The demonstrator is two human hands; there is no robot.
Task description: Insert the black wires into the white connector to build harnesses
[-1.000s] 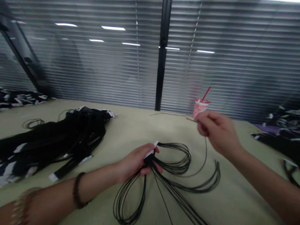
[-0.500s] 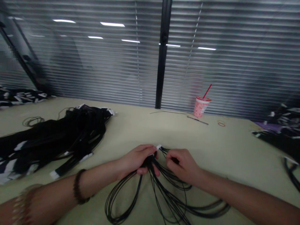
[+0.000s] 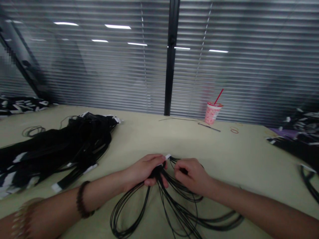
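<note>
My left hand [image 3: 152,168] is closed around the gathered middle of a bundle of thin black cables [image 3: 171,199]. A small white connector [image 3: 168,156] pokes out above its thumb and fingertips. Loops of the cables hang down to the left and fan out to the lower right over the table. Just right of the connector, my right hand [image 3: 190,174] has its fingers curled in a pinch on the thin black wires running from that connector. The exact grip of its fingertips is partly hidden.
A heap of black cables with white ends [image 3: 84,142] lies at the left. Toward the back of the pale table [image 3: 139,132] stand a pink cup with a red straw [image 3: 212,113], a pen [image 3: 208,127] and rubber bands [image 3: 234,130]. More black cables [image 3: 294,149] lie at the right.
The whole view has shifted slightly, so everything sits a little further left. Both hands keep nearly the same pose on the cables.
</note>
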